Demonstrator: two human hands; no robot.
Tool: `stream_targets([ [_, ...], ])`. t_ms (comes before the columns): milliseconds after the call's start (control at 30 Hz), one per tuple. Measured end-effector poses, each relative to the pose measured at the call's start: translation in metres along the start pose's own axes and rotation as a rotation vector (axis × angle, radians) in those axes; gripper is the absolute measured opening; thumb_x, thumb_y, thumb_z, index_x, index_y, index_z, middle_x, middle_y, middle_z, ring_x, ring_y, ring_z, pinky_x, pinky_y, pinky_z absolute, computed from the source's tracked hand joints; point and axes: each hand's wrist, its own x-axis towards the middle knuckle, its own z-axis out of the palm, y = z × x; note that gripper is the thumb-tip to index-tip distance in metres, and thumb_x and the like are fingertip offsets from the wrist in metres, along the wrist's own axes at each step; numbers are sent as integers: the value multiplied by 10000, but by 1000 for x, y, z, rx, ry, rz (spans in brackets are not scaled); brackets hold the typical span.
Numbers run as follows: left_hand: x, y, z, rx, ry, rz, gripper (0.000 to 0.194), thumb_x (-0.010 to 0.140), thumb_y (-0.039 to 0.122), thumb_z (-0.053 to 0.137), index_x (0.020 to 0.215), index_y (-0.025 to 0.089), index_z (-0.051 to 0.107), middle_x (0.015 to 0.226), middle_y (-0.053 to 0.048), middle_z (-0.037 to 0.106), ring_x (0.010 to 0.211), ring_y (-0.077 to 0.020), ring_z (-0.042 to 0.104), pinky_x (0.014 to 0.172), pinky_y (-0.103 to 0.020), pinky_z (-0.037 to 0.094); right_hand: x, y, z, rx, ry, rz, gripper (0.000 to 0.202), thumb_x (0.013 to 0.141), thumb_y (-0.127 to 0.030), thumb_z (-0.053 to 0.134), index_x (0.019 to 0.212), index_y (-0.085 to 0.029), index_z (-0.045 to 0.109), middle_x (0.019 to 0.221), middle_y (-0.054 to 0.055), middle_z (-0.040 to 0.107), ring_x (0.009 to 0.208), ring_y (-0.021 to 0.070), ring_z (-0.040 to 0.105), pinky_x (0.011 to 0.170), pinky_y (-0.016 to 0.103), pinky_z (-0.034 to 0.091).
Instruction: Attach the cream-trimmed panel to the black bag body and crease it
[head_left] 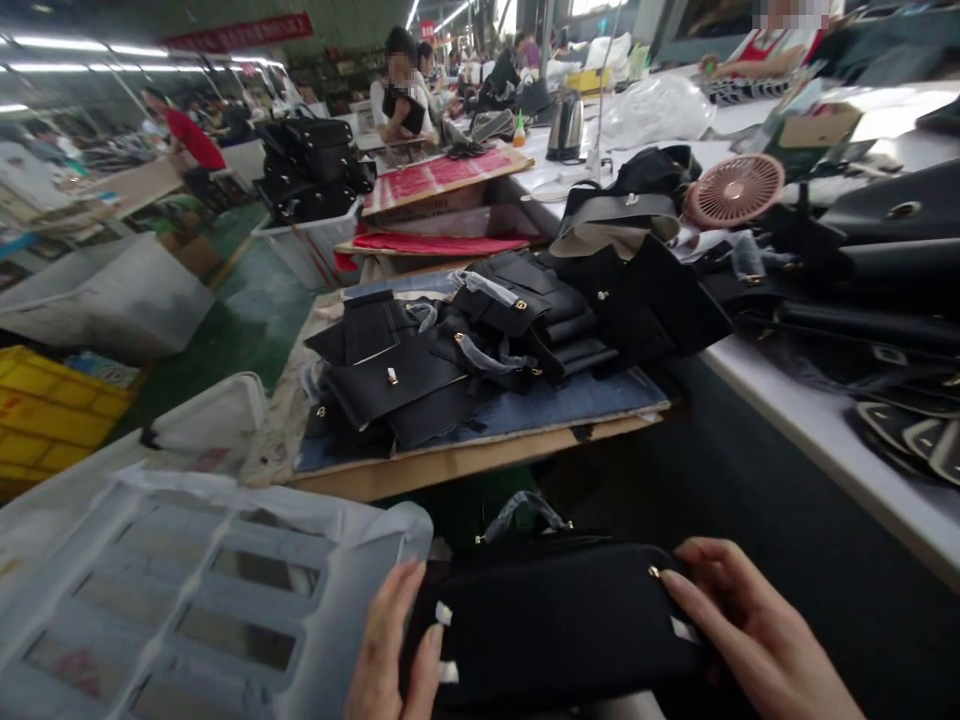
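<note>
Low in the view, a black handbag (555, 625) is held between my two hands. It has a plastic-wrapped handle (521, 508) on its far side, small gold fittings and white tabs near its ends. My left hand (397, 645) closes on the bag's left end, with the thumb on the near face. Around the right end, my right hand (750, 625) grips with its thumb by a gold fitting. The bag's underside is hidden. Beyond it, black bag pieces (420, 385) with wrapped handles lie heaped on a blue-topped board (555, 408).
To the left stands a translucent plastic crate (187, 600). A white table (765, 400) runs along the right, with more black bag parts and a pink fan (735, 190). Farther back are a grey bin (307, 250) heaped with bags, a kettle (566, 125) and other people.
</note>
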Motion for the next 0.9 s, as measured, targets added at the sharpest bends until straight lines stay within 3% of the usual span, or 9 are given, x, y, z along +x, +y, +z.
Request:
stream_targets([
  [133, 12, -6, -14, 311, -167, 415, 667, 922, 18, 426, 1489, 366, 371, 1622, -80, 274, 1467, -307, 327, 1128, -525, 430, 9, -1, -9, -163, -43, -212, 618, 892, -606, 575, 1409, -276, 496, 843, 3, 602, 700, 153, 599, 618, 205, 527],
  [200, 18, -1, -22, 431, -234, 533, 784, 863, -50, 402, 1502, 399, 340, 1645, -80, 207, 1486, -359, 264, 1105, -648, 390, 16, -1, -16, -293, -113, -324, 577, 943, -552, 518, 1474, -337, 443, 1187, 52, 638, 1013, 199, 655, 855, 251, 556],
  [233, 21, 4, -26, 468, -267, 563, 825, 830, -72, 394, 1498, 409, 343, 1644, -73, 213, 1487, -369, 254, 1093, -690, 374, 20, 0, -20, -379, -157, -389, 529, 965, -525, 486, 1470, -370, 451, 1371, 51, 569, 1186, 232, 602, 979, 305, 523],
  [333, 24, 25, -38, 476, -377, 528, 828, 789, -78, 386, 1465, 400, 402, 1621, 2, 295, 1499, -319, 243, 1133, -709, 305, 36, 9, -32, -690, -264, -643, 420, 1005, -426, 400, 1409, -452, 509, 1583, -24, 360, 1404, 323, 407, 1109, 513, 430],
  [433, 26, 45, -47, 356, -426, 459, 609, 871, 17, 407, 1392, 320, 492, 1582, 50, 380, 1497, -241, 256, 1224, -641, 155, 54, 12, -31, -919, -231, -995, 477, 990, -310, 373, 1427, -473, 473, 1530, -21, 434, 1385, 386, 416, 1042, 663, 421],
  [533, 26, 61, -47, 289, -385, 441, 311, 961, 187, 431, 1205, 197, 623, 1418, -19, 583, 1427, -260, 380, 1244, -613, 42, 52, -3, -3, -979, -227, -1207, 582, 988, -312, 416, 1549, -377, 275, 1493, 36, 483, 1346, 364, 475, 1031, 632, 425],
  [633, 22, 74, -35, 274, -275, 385, 353, 1009, 319, 381, 1191, 136, 621, 1414, -77, 572, 1418, -291, 383, 1238, -617, 78, 29, -25, 44, -990, -190, -1349, 669, 982, -378, 447, 1581, -227, 190, 1451, 115, 530, 1300, 356, 528, 997, 578, 453],
  [767, 12, 77, -12, 147, -252, 291, 532, 1050, 418, 195, 1517, 179, 283, 1569, -66, 399, 1491, -252, 258, 1235, -609, 149, 3, -38, 88, -984, -93, -1660, 538, 892, -178, 368, 1413, -178, 500, 1355, 173, 608, 1205, 402, 590, 911, 594, 446],
  [900, 7, 70, -6, 82, -275, 284, 577, 1041, 468, 231, 1542, 183, 228, 1609, -63, 326, 1525, -250, 144, 1252, -600, 63, 13, -29, 78, -1013, -134, -1763, 473, 832, -157, 412, 1249, -177, 634, 1424, 184, 544, 1278, 429, 516, 965, 606, 385],
])
